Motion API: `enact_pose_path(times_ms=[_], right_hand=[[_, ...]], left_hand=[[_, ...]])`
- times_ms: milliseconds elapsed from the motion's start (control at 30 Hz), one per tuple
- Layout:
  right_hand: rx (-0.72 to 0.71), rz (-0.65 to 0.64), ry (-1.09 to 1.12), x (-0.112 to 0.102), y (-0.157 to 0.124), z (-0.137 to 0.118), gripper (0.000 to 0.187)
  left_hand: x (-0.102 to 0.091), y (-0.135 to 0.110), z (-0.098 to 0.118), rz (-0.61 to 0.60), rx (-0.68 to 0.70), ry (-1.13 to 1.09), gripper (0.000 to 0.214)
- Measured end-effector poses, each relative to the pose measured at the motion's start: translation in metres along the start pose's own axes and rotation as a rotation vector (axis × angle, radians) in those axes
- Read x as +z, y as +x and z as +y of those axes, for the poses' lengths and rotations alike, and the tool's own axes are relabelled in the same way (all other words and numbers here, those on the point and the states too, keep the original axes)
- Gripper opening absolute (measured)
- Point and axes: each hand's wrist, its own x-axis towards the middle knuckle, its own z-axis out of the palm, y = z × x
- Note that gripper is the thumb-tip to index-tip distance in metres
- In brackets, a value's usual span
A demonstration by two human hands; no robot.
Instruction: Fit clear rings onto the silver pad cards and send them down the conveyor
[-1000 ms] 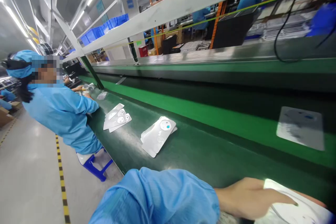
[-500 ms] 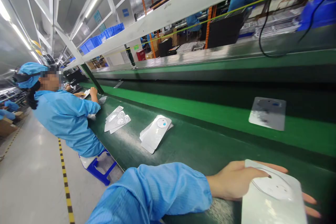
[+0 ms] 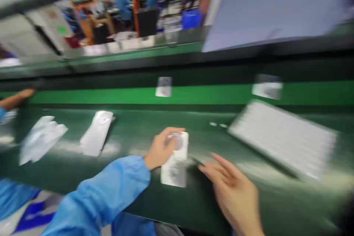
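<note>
The picture is smeared by motion. My left hand (image 3: 161, 150), in a blue sleeve, grips a white flat pouch (image 3: 177, 164) with a round mark near its top, on the dark green bench (image 3: 132, 132). My right hand (image 3: 232, 188) hovers just right of the pouch, fingers stretched toward it, holding nothing. A thin dark item (image 3: 197, 161) lies between the two hands.
Two more piles of white pouches (image 3: 97, 132) (image 3: 41, 142) lie to the left. A white ribbed tray (image 3: 282, 140) sits at the right. Two pouches (image 3: 163, 86) (image 3: 267, 86) ride the bright green belt. Another person's hand (image 3: 16, 97) shows at far left.
The view has swung right and down. My left hand has kept hold of the pouch. My right hand has come into view beside it.
</note>
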Motion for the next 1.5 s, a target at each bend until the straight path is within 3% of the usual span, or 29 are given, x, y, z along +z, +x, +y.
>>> enact_pose_path(times_ms=[67,167,267,400,567,767,867,1067,1500], right_hand=[[0.14,0.071,0.183,-0.003,0.01,-0.013,0.051],[0.244,0.094,0.377,0.011,0.031,-0.021,0.049],[0.29,0.082,0.426,0.026,0.034,-0.021,0.046],[0.355,0.081,0.461,0.033,0.025,-0.017,0.044],[0.369,-0.035,0.307,0.019,0.027,-0.018,0.039],[0.286,-0.289,-0.101,-0.003,0.037,-0.045,0.038],[0.27,-0.379,-0.136,-0.003,0.041,-0.055,0.041],[0.328,-0.354,0.043,-0.001,0.039,-0.045,0.038],[0.189,-0.389,-0.19,-0.008,0.041,-0.053,0.04]], left_hand=[[-0.004,0.003,0.0,-0.004,0.108,0.161,0.019],[-0.005,0.005,-0.006,-0.036,0.23,0.176,0.018],[-0.002,0.001,-0.008,-0.012,0.243,0.11,0.031],[-0.002,0.002,-0.01,0.048,0.279,0.161,0.013],[-0.006,0.004,-0.014,-0.015,0.28,0.269,0.01],[-0.009,0.004,-0.018,-0.103,0.281,0.302,0.012],[-0.009,0.004,-0.017,-0.121,0.284,0.298,0.014],[-0.008,0.005,-0.014,-0.09,0.275,0.244,0.017],[-0.009,0.004,-0.013,-0.17,0.256,0.274,0.014]])
